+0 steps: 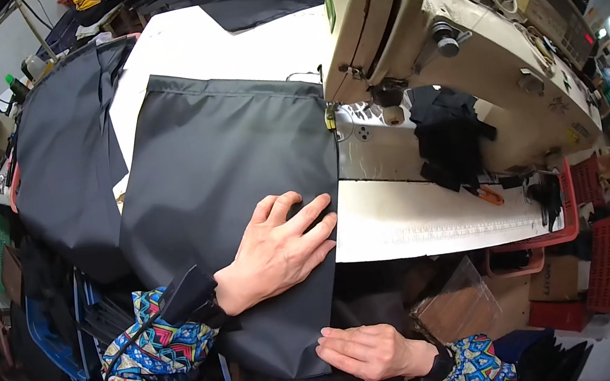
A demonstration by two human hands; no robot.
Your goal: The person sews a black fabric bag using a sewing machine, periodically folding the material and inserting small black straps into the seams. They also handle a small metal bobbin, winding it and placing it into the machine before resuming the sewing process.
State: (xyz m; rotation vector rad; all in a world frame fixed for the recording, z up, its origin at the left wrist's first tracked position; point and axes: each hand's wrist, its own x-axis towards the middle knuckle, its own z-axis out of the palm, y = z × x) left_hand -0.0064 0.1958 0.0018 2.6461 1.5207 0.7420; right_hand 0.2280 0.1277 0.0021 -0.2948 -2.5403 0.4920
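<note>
A dark grey fabric panel [218, 148] with a folded hem along its far edge lies across the white sewing table. Its right edge runs under the needle area of a cream industrial sewing machine [383, 26]. My left hand [278, 246] rests flat on the panel near that edge, fingers spread. Closer to me, my right hand [370, 351] has its fingers pressed together on the panel's near right corner, the thumb hidden. Patterned sleeve covers [159, 349] wrap my forearms.
Black fabric scraps [448, 136] lie under the machine arm, with orange-handled snips [490, 195] near them. More dark panels [69, 164] hang over the table's left side. Red baskets [608, 262] stand at the right, a blue basket [58, 341] at the lower left.
</note>
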